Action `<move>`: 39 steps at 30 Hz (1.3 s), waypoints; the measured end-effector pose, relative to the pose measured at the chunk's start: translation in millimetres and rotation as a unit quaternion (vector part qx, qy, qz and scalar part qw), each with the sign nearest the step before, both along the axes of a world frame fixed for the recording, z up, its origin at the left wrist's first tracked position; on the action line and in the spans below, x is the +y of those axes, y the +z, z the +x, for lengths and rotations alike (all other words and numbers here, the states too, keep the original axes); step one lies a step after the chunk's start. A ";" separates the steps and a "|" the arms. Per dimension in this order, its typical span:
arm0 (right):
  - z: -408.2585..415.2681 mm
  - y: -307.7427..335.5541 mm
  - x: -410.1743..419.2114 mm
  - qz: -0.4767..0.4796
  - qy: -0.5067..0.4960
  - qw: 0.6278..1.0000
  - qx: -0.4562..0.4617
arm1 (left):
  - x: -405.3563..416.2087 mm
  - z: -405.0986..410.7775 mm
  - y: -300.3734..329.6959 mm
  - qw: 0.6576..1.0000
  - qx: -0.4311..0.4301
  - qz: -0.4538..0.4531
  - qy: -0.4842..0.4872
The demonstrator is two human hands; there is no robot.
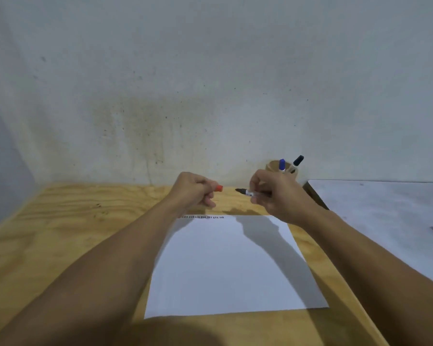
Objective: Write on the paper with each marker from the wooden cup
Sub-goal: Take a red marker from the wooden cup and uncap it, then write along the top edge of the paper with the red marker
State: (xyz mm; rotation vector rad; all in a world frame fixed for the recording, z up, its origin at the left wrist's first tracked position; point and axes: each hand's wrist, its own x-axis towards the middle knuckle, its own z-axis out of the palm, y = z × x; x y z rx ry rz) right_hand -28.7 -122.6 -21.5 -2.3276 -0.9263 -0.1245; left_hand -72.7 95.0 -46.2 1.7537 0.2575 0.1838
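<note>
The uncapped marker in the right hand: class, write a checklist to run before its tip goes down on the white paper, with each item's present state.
1. Red cap off the uncapped marker: ok, apart in the left hand.
2. Right hand grips the barrel: ok.
3. Tip over the white paper sheet: not ok, beyond its far edge.
4. Sheet flat on the plywood table: ok.
5. Ink colour: cannot tell.
6. Blue-capped marker and black-capped marker in the wooden cup: ok.
</note>
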 end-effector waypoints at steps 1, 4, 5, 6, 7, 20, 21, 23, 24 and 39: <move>0.8 -5.2 -3.6 0.022 0.010 1.000 0.000 | 9.8 -1.3 -7.3 0.999 0.010 -0.016 0.028; -1.8 -11.7 -6.9 0.117 0.007 0.983 0.139 | 22.4 -5.1 -30.3 0.993 -0.017 -0.045 0.108; -3.2 -13.7 -4.2 0.169 0.003 0.961 0.219 | 20.6 -5.7 -37.3 0.991 -0.033 -0.038 0.124; -5.0 -15.2 -0.7 0.231 0.001 0.923 0.308 | 18.2 -5.6 -43.9 0.990 -0.048 -0.008 0.131; -6.6 -16.2 3.6 0.296 0.002 0.870 0.393 | 15.1 -6.5 -49.4 0.989 -0.059 0.040 0.126; 1.4 -64.2 36.0 0.366 -0.083 0.863 0.338 | 3.1 -17.4 -73.3 0.922 -0.116 0.369 0.007; 2.0 -66.8 35.9 0.356 -0.088 0.871 0.328 | 3.2 -17.4 -73.8 0.920 -0.120 0.374 0.009; 2.5 -71.0 35.2 0.354 -0.090 0.875 0.318 | 3.8 -16.7 -74.4 0.917 -0.124 0.379 0.011; 1.8 -73.1 34.9 0.354 -0.092 0.876 0.313 | 4.0 -16.6 -74.7 0.917 -0.126 0.378 0.011; 2.1 -85.4 37.2 0.304 -0.109 0.922 0.215 | 8.8 -10.5 -75.1 0.945 -0.141 0.289 0.059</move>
